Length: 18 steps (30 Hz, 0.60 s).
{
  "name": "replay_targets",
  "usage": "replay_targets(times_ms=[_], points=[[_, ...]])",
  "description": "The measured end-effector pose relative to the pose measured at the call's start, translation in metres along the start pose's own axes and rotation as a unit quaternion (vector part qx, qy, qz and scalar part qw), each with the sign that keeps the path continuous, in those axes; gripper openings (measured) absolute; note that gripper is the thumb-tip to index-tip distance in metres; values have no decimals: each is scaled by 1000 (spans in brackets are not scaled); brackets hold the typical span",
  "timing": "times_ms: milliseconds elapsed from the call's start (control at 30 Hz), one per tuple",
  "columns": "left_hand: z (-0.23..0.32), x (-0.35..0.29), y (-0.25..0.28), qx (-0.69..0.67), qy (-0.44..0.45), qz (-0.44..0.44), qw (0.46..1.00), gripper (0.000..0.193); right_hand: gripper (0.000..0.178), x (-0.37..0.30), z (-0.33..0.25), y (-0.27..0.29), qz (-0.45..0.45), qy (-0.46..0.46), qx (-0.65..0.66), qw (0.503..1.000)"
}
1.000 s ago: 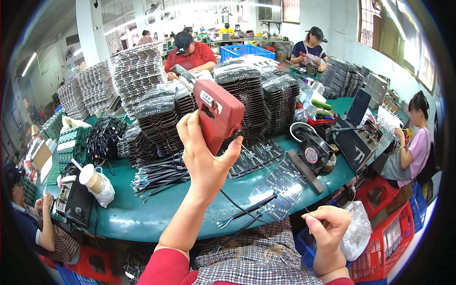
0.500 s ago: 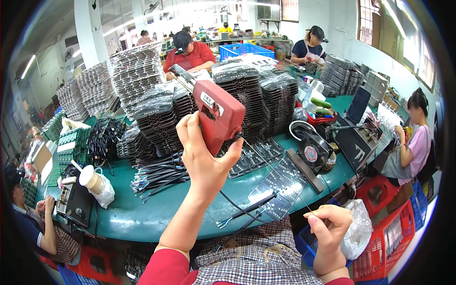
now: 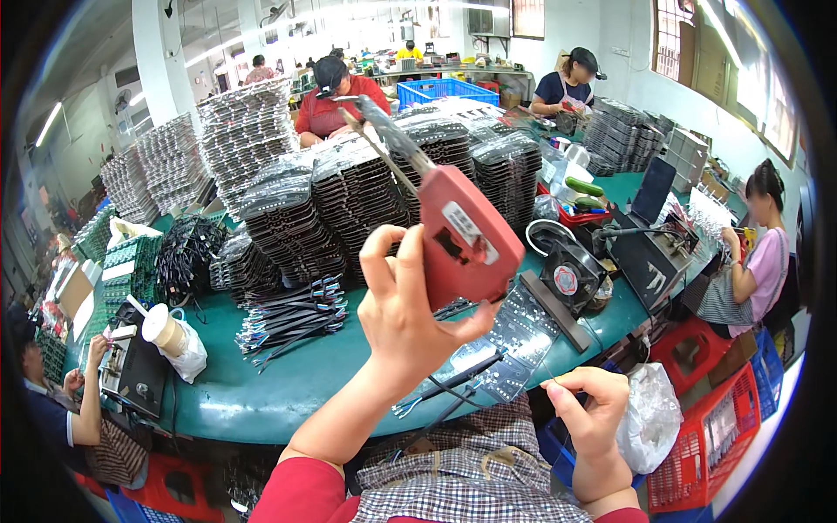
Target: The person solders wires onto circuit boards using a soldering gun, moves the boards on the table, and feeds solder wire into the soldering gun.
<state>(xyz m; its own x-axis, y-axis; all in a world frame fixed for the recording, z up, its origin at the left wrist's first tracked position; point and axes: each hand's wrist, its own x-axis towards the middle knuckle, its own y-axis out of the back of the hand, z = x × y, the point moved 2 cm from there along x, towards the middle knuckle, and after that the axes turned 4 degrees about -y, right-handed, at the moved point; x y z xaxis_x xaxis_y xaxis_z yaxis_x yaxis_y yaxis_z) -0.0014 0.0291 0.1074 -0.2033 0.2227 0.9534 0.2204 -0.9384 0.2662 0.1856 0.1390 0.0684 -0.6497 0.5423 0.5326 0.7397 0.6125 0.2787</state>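
My left hand (image 3: 405, 322) is raised over the bench, fingers wrapped round a red boxy hand tool (image 3: 453, 205). From the tool's far end a dark curved metal arm (image 3: 394, 135) and a thin rod stick out. My right hand (image 3: 597, 405) is lower, at the bench's near edge, with thumb and forefinger pinched. A thin wire (image 3: 548, 370) shows faintly at those fingertips; its run to the tool is hard to make out. Between and below the hands lie dark printed circuit boards (image 3: 523, 336) and black cables with stripped coloured ends (image 3: 449, 388).
Tall stacks of dark boards (image 3: 283, 222) and a cable bundle (image 3: 292, 322) fill the green bench (image 3: 231, 392). At right are a grey bar (image 3: 555, 311), a round black fan (image 3: 571, 272) and a black box (image 3: 649, 261). Co-workers sit around. A white bag (image 3: 649, 418) hangs by my right hand.
My left hand has carried the red tool to the right and turned it, its metal arm now higher. My right hand has shifted slightly left, still pinched.
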Motion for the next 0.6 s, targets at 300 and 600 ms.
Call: replay_targets(times_ms=[300,600], points=[[25,-18,-15,-54,-27,-42,997,82,6,6,5,0,15,-22,-13,1000],[47,-42,-29,-99,-32,-88,991,83,73,11,4,-5,64,-74,136,986]])
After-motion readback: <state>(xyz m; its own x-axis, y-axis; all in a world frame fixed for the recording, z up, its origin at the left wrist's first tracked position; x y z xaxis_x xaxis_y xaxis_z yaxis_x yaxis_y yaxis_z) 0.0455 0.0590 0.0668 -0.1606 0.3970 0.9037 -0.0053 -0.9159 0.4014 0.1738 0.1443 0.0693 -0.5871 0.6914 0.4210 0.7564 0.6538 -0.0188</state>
